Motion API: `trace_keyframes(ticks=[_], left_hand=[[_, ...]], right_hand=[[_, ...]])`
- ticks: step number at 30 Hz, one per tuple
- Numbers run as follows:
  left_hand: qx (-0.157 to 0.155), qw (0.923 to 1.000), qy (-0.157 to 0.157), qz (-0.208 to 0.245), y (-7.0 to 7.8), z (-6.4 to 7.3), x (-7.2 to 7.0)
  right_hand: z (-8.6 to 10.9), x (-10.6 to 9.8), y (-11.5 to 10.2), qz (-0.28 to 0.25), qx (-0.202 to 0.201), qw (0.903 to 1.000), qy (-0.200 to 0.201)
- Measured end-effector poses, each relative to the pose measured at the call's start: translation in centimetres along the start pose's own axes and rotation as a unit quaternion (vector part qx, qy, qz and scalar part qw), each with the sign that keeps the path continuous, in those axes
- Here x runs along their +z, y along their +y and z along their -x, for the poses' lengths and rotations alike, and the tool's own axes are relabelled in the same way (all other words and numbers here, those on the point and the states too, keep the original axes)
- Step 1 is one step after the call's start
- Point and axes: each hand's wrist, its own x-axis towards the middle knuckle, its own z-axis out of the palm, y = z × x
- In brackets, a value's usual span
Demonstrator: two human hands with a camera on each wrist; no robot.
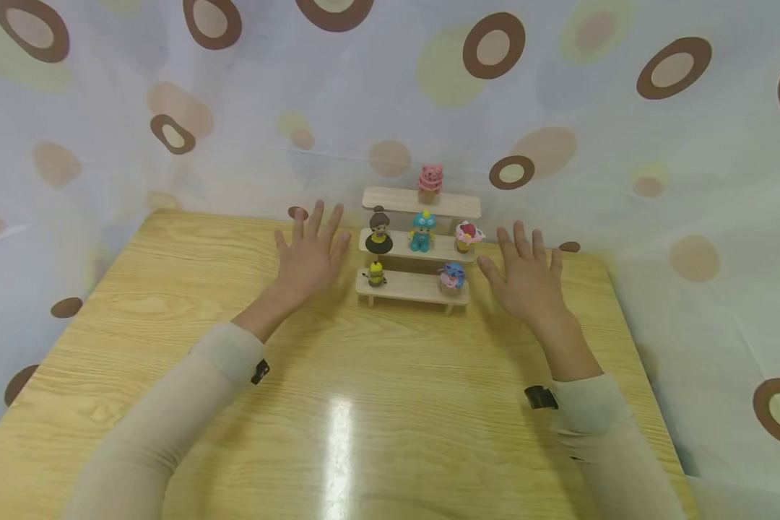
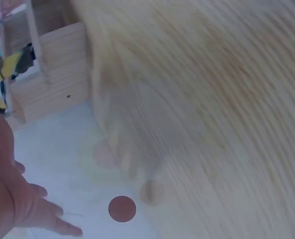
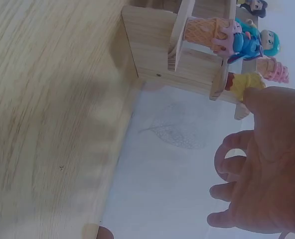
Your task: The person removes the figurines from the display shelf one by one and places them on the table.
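Between the two hands stands a three-tier wooden display shelf with small toy figures. On top is a pink ice-cream-cone figure. The middle tier bears a dark-haired doll with a bun, a teal-suited figure and a pink-and-white cone figure with a red top. Below sit a yellow figure and a blue-and-pink cone figure. My left hand, fingers spread, is left of the shelf and holds nothing. My right hand, likewise spread and bare, is at its right side.
The shelf stands near the back edge of a wood-grain table. A white curtain with brown, green and peach spots hangs behind and along both sides. Dark straps show by the sleeve cuffs.
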Motion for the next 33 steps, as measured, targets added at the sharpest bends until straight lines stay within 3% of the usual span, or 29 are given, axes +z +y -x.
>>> trace_keyframes(ticks=[2, 4, 6, 8, 12, 14, 16, 19, 25, 29, 33], left_hand=[[0.017, 0.9962, 0.019, 0.083, -0.1, -0.6, -0.3], [0.043, 0.9803, 0.039, 0.189, -0.1, -1.2, -0.5], [0.069, 0.951, 0.055, 0.296, 0.1, -1.9, -0.4], [0.081, 0.9212, 0.064, 0.375, 0.5, -2.7, -0.1], [0.059, 0.8741, 0.073, 0.477, 1.8, -3.9, 0.8], [0.038, 0.8579, 0.077, 0.507, 2.4, -4.4, 1.2], [0.022, 0.8475, 0.083, 0.524, 2.7, -4.9, 1.6], [0.015, 0.8473, 0.087, 0.524, 2.8, -5.7, 2.3], [0.043, 0.87, 0.091, 0.483, 2.8, -6.0, 4.0], [0.06, 0.876, 0.096, 0.469, 3.2, -5.6, 4.6], [0.077, 0.8867, 0.116, 0.441, 3.7, -5.6, 4.9]], right_hand=[[-0.1, -0.2, 0.0, -0.008, -0.003, 0.9999, 0.007], [-0.2, -0.4, 0.0, -0.015, -0.008, 0.9997, 0.016], [-0.4, -0.5, 0.0, -0.019, -0.015, 0.9993, 0.029], [-0.5, -0.5, -0.1, -0.023, -0.021, 0.9985, 0.046], [-0.3, -0.3, -0.5, -0.054, -0.029, 0.9941, 0.089], [-0.1, 0.0, -0.8, -0.079, -0.034, 0.9902, 0.11], [0.3, 0.3, -1.1, -0.105, -0.037, 0.9856, 0.127], [0.6, 0.7, -1.3, -0.135, -0.039, 0.9785, 0.151], [1.3, 1.4, -1.4, -0.203, -0.018, 0.9583, 0.2], [1.7, 1.7, -1.4, -0.255, -0.007, 0.9399, 0.227], [1.7, 1.7, -1.5, -0.277, -0.005, 0.9306, 0.239]])
